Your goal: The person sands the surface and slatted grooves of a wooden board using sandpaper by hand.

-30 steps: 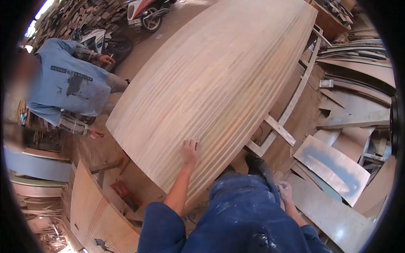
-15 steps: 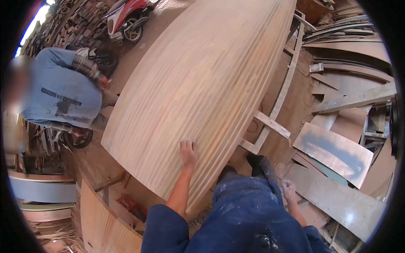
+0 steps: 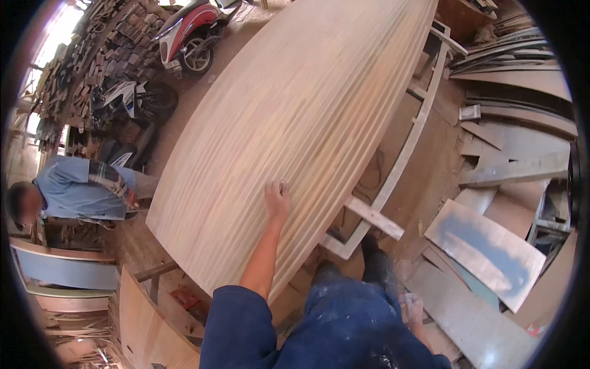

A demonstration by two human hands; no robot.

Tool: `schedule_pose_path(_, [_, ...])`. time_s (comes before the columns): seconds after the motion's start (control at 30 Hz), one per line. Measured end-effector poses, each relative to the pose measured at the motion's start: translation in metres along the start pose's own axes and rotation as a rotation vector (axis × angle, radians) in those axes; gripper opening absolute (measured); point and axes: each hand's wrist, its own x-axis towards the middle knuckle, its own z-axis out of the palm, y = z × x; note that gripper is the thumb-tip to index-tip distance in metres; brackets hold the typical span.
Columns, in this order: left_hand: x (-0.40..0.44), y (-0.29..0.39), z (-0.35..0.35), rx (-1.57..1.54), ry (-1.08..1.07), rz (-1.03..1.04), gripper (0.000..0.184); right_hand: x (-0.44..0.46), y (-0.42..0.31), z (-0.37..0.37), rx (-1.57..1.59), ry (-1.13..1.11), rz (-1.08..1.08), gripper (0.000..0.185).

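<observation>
A large curved wooden panel [image 3: 246, 141], built of narrow lengthwise strips with stepped ridges along its right side, stretches out before me. My left hand [image 3: 278, 200] rests on the lower middle of it with curled fingers. A small dark spot shows by the fingertips; whether it is an object or shadow I cannot make out. My right hand [image 3: 413, 306] hangs low beside my right leg, dusted white, its fingers curled. What it may hold is too small to name. That hand is apart from the panel.
A pale frame [image 3: 405, 160] supports the panel, with a short bar [image 3: 375, 218] sticking out right. Boards [image 3: 485, 252] lean at right. Another striped panel [image 3: 144, 326] stands lower left. A person in a blue shirt [image 3: 80, 184] is at left, near motorbikes [image 3: 190, 46] and stacked wood blocks [image 3: 123, 46].
My left hand has slid slightly up the panel, away from me. My view has shifted a little. The person at left is now bent lower and turned.
</observation>
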Motion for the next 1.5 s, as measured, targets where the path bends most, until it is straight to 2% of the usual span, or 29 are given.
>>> schedule_pose_path(0.07, [0.026, 0.012, 0.032, -0.002, 0.061, 0.029, 0.012, 0.02, -0.012, -0.023, 0.017, 0.025, 0.077, 0.021])
schedule_pose_path(0.2, [0.091, 0.064, 0.089, 0.022, 0.046, 0.059, 0.012, 0.066, -0.032, -0.097, -0.146, -0.086, 0.023, 0.023])
schedule_pose_path(0.27, [0.129, 0.09, 0.126, -0.023, 0.056, 0.068, 0.014, 0.103, 0.006, -0.14, -0.216, 0.06, -0.039, 0.02])
schedule_pose_path(0.3, [0.145, 0.096, 0.148, -0.049, 0.071, 0.059, 0.015, 0.125, 0.001, -0.162, -0.246, 0.044, -0.073, 0.02])
schedule_pose_path(0.37, [0.166, 0.117, 0.158, -0.071, 0.057, 0.05, 0.018, 0.141, -0.011, -0.201, -0.24, 0.15, -0.108, 0.019])
schedule_pose_path(0.47, [0.161, 0.124, 0.141, -0.062, 0.011, 0.01, 0.023, 0.176, -0.018, -0.255, -0.253, 0.148, -0.137, 0.021])
schedule_pose_path(0.57, [0.124, 0.083, 0.122, -0.006, 0.013, -0.03, 0.024, 0.175, -0.06, -0.256, -0.101, 0.174, -0.062, 0.018])
schedule_pose_path(0.67, [0.063, 0.046, 0.058, -0.003, -0.024, -0.075, 0.021, 0.169, -0.06, -0.238, -0.187, 0.141, -0.117, 0.016])
schedule_pose_path(0.7, [0.039, 0.034, 0.032, -0.006, -0.039, -0.096, 0.018, 0.161, -0.056, -0.229, -0.186, 0.137, -0.118, 0.016])
schedule_pose_path(0.77, [-0.017, -0.025, 0.003, 0.063, 0.092, 0.028, 0.014, 0.147, -0.045, -0.215, -0.186, -0.002, -0.083, 0.018])
schedule_pose_path(0.87, [-0.071, -0.057, -0.046, 0.026, 0.059, -0.007, 0.011, 0.135, 0.006, -0.196, -0.289, -0.041, -0.061, 0.017])
schedule_pose_path(0.9, [-0.078, -0.057, -0.052, 0.009, 0.061, -0.012, 0.011, 0.126, 0.009, -0.193, -0.29, -0.039, -0.065, 0.017])
schedule_pose_path(0.97, [-0.069, -0.059, -0.044, -0.015, 0.039, -0.006, 0.013, 0.114, 0.011, -0.185, -0.52, -0.1, 0.038, 0.014])
schedule_pose_path(1.07, [-0.007, -0.018, 0.013, -0.019, -0.077, 0.013, 0.018, 0.1, 0.004, -0.166, -0.363, 0.009, -0.037, 0.013])
schedule_pose_path(1.17, [0.062, 0.038, 0.065, 0.004, -0.108, -0.037, 0.021, 0.094, -0.019, -0.155, -0.395, -0.034, -0.084, 0.016])
schedule_pose_path(1.23, [0.076, 0.047, 0.062, -0.028, -0.09, -0.021, 0.021, 0.088, -0.025, -0.152, -0.403, -0.073, -0.101, 0.017])
schedule_pose_path(1.27, [0.073, 0.05, 0.058, -0.052, -0.071, 0.001, 0.022, 0.084, -0.028, -0.15, -0.425, -0.032, -0.089, 0.017])
schedule_pose_path(1.33, [0.033, 0.003, 0.054, -0.064, -0.054, -0.024, 0.019, 0.073, -0.027, -0.145, -0.443, -0.002, -0.064, 0.018])
schedule_pose_path(1.4, [-0.017, -0.025, -0.012, -0.082, -0.148, -0.091, 0.014, 0.059, -0.014, -0.147, -0.322, 0.0, 0.14, 0.017])
schedule_pose_path(1.47, [-0.073, -0.08, -0.043, -0.109, -0.083, -0.089, 0.009, 0.053, 0.026, -0.157, -0.247, -0.007, 0.183, 0.018])
schedule_pose_path(1.5, [-0.081, -0.076, -0.063, -0.131, -0.052, -0.101, 0.01, 0.05, 0.056, -0.167, -0.194, -0.018, 0.182, 0.019])
